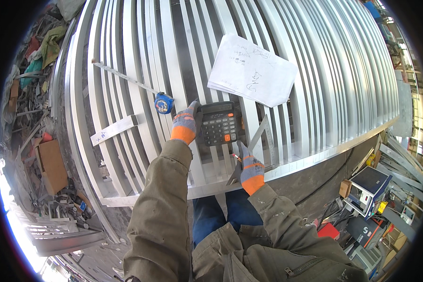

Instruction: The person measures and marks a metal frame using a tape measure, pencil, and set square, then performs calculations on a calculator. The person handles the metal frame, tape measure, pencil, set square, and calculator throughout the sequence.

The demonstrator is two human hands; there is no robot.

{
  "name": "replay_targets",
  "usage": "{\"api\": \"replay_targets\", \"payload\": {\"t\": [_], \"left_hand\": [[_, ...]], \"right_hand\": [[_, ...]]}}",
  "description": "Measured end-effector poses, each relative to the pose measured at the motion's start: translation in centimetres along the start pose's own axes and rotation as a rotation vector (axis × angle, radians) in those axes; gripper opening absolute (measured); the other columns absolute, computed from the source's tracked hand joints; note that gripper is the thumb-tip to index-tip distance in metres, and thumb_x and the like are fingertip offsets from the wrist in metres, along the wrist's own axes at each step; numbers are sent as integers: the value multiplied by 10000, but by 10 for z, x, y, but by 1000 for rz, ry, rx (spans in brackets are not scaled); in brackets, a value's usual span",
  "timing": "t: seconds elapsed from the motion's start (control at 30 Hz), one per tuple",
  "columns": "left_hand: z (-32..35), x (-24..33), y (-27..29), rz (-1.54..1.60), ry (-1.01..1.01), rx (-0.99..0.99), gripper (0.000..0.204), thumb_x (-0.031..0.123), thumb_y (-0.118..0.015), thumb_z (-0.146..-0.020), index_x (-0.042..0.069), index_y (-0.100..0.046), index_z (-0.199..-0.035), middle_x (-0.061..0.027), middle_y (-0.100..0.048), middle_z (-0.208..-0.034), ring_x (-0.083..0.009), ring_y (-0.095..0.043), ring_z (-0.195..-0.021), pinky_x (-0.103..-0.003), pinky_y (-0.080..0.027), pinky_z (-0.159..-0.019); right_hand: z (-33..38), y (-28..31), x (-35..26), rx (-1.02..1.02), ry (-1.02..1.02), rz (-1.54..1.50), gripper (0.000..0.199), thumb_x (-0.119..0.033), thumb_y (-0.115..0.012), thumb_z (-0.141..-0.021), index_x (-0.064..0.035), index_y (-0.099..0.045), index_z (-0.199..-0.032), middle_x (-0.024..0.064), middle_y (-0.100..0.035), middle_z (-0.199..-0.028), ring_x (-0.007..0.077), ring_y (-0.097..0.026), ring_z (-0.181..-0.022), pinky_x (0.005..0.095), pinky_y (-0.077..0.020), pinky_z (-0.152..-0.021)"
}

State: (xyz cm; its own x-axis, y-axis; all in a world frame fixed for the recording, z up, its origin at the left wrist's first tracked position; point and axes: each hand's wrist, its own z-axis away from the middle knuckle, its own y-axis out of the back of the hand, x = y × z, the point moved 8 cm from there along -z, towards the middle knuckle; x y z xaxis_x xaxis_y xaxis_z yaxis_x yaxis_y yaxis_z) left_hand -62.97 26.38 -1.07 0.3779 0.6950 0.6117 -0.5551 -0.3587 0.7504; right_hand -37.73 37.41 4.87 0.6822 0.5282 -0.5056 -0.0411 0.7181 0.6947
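A black calculator [218,124] with grey and orange keys lies over the silver metal bars in front of me. At its left edge, my left hand [185,124], in a grey and orange glove, grips the side with the fingers partly hidden. My right hand [251,170], gloved alike, is at the lower right corner of the calculator, closed on a thin pencil [236,157] with a reddish end. Beside that hand a metal set square [269,141] rests across the bars. Left of the calculator sits a blue tape measure [163,103], its blade pulled out toward the far left.
Folded white sheets with handwriting [251,70] lie on the bars beyond the calculator. A short metal piece [113,130] crosses the bars at left. Scrap and a cardboard box [51,167] fill the left floor; a boxy machine [367,188] and tools stand at right.
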Motion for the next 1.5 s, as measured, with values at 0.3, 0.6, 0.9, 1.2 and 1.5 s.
{"api": "replay_targets", "payload": {"t": [0.3, 0.6, 0.9, 1.2, 1.5], "left_hand": [[4, -1, -1, -83, 35, -31, 402, 199, -623, -1018, 180, -545, -1412, -172, -721, -1223, -409, -660, -1166, -474, -521, -973], [7, -1, -2, -83, 10, -69, 518, 85, -586, -973, 174, -495, -1475, -196, -722, -1193, -420, -663, -1132, -476, -522, -964], [21, 16, 15, 110, -102, 197, 482, 51, -625, -953, 82, -548, -1428, -204, -720, -1180, -424, -703, -1000, -475, -557, -892], [135, 61, 18, 60, -123, 420, 485, 34, -655, -912, -16, -550, -1382, -218, -632, -1283, -431, -596, -1208, -497, -482, -1042], [160, 54, -14, -155, -123, 261, 797, 252, -822, -813, 25, -467, -1489, -189, -551, -1419, -470, -436, -1388, -588, -364, -1148]], "right_hand": [[11, 48, 47, 337, 28, -60, 442, -27, -651, -927, -76, -589, -1363, 180, -633, -1266, 416, -659, -1119, 476, -547, -880], [5, 68, 127, 264, -231, 233, 420, -153, -731, -929, -79, -588, -1317, 199, -700, -1108, 421, -696, -1005, 497, -551, -837], [7, 58, 152, 372, -59, -84, 365, -95, -730, -921, -65, -641, -1273, 220, -734, -1075, 424, -710, -989, 477, -556, -842], [0, 143, 199, 569, -19, 176, 300, -106, -734, -917, -58, -678, -1208, 204, -743, -967, 403, -726, -890, 464, -563, -775], [-6, 145, 203, 505, -149, 244, 286, -258, -735, -935, -93, -675, -1161, 188, -757, -914, 413, -739, -884, 487, -573, -766]]}}
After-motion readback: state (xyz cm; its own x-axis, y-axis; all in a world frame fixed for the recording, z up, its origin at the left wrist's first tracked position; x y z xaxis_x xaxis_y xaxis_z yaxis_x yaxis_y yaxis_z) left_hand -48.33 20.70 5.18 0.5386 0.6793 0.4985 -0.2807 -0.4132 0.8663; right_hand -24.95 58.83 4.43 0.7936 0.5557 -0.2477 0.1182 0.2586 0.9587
